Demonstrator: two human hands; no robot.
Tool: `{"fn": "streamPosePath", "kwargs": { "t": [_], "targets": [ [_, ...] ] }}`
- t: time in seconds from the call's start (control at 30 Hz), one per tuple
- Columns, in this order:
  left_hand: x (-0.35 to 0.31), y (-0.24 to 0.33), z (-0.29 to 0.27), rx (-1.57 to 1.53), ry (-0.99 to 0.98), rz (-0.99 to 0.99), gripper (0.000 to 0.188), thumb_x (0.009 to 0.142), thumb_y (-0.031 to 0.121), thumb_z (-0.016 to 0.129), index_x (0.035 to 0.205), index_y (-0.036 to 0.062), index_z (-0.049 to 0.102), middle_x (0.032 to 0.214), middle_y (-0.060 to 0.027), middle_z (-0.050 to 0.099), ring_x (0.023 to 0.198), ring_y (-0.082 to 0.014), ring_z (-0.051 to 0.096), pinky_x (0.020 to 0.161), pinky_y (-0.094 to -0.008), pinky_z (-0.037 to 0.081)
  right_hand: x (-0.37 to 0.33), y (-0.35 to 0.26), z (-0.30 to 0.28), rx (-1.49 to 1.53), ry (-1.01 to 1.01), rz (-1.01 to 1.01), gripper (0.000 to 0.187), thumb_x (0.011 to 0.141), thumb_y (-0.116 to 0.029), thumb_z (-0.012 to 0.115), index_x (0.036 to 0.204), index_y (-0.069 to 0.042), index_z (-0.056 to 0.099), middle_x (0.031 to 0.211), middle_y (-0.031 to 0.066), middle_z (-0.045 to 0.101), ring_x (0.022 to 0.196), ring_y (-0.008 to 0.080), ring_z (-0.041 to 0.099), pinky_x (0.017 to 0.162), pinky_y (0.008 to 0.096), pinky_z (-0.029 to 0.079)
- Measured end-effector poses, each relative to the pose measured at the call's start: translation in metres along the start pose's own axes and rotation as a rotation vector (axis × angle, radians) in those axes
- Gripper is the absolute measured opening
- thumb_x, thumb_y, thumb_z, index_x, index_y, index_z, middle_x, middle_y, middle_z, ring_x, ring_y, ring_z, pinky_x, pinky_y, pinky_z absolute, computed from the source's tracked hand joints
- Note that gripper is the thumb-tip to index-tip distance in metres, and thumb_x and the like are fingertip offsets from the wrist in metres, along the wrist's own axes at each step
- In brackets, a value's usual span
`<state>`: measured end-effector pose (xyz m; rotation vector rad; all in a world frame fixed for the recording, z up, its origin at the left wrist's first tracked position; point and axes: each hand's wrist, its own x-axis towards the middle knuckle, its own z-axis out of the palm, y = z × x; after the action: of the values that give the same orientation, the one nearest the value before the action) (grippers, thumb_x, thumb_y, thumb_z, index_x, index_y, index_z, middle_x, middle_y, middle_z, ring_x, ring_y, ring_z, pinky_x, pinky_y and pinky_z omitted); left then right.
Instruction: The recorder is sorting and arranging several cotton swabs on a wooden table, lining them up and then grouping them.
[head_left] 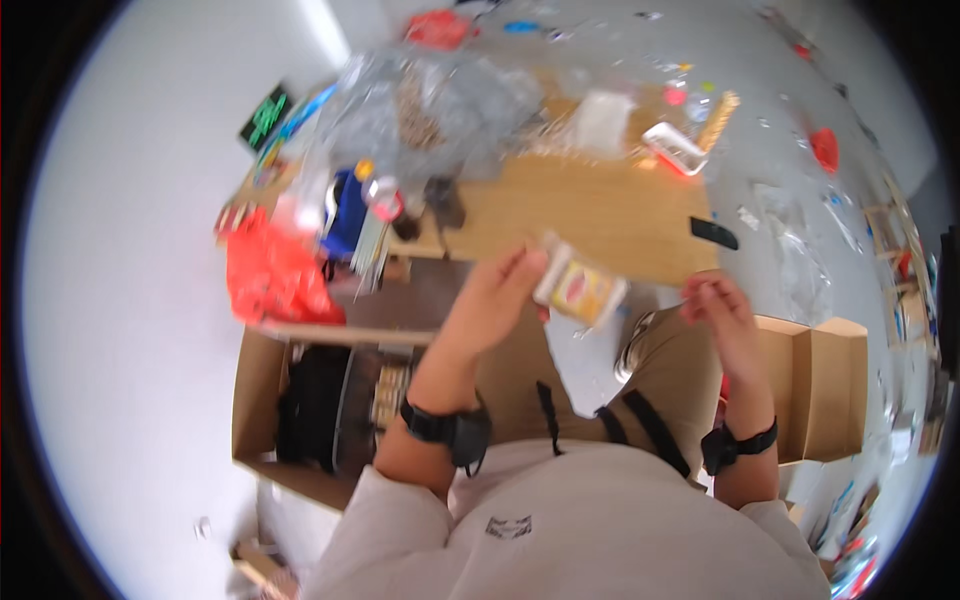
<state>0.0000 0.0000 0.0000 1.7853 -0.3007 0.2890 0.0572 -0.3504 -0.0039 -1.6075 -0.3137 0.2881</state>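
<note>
- Setting: a pale wall and littered grey floor surround a wooden desk (600,210), which I view from above, at a distance, through the head camera; a crumpled clear plastic sheet (430,110) covers its far left part.
- Desk margins: I note an orange-red bag (275,270) at the left, a white tray (675,148) at the far right, and a dark flat object (713,233) at the right edge.
- Left hand (508,278): I pinch the near-left end of a yellow-and-white packet (585,292) between thumb and fingers, leaving most of its face uncovered.
- Right hand (722,305): raised, apart from the packet, fingers curled inward; blur hides whether the tips meet or pinch something thin, so I cannot tell.
- Position: the packet hangs between the hands, nearer the left, above the wearer's lap and just in front of the desk's near edge.
- Orientation: its broad printed face turns up toward the camera; the long axis slopes from upper left, at the grip, to lower right. Which end is its top I cannot tell.
- Handling, in my judgement: a light, steady edge grip serves best, with the free end unobstructed and the wrapper uncrushed.
</note>
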Motion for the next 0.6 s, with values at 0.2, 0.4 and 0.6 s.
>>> {"fn": "streamPosePath", "kwargs": {
  "t": [0.2, 0.4, 0.6],
  "targets": [
    [-0.084, -0.028, -0.105, -0.475, 0.391, -0.283, 0.023, 0.108, 0.024, 0.058, 0.117, 0.0026, 0.060, 0.111, -0.0150, 0.074, 0.086, -0.0256, 0.077, 0.071, -0.0283, 0.065, 0.007, 0.083, -0.022, 0.162, 0.092, 0.236, 0.022, 0.109, -0.026, 0.056, 0.118, -0.009, 0.066, 0.102, -0.0003, 0.069, 0.087, 0.0098, 0.065, 0.078, 0.0266, 0.052],
    [-0.182, -0.044, -0.177, -0.333, 0.618, -0.547, 0.032, 0.104, 0.020, 0.065, 0.130, 0.0044, 0.054, 0.115, -0.0112, 0.073, 0.091, -0.0213, 0.076, 0.073, -0.0255, 0.065, 0.016, 0.147, -0.030, 0.231, 0.218, 0.355, 0.022, 0.108, -0.029, 0.058, 0.117, -0.011, 0.066, 0.098, -0.0024, 0.068, 0.087, 0.0087, 0.065, 0.077, 0.0271, 0.052],
    [-0.282, -0.134, -0.202, -0.271, 0.541, -0.967, 0.029, 0.100, 0.020, 0.070, 0.124, 0.0088, 0.062, 0.102, -0.0022, 0.072, 0.081, -0.0102, 0.070, 0.064, -0.0213, 0.054, 0.030, 0.153, -0.015, 0.226, 0.221, 0.306, 0.022, 0.108, -0.029, 0.060, 0.117, -0.011, 0.067, 0.097, -0.0024, 0.067, 0.086, 0.0085, 0.063, 0.077, 0.0255, 0.050]
  ]
}}
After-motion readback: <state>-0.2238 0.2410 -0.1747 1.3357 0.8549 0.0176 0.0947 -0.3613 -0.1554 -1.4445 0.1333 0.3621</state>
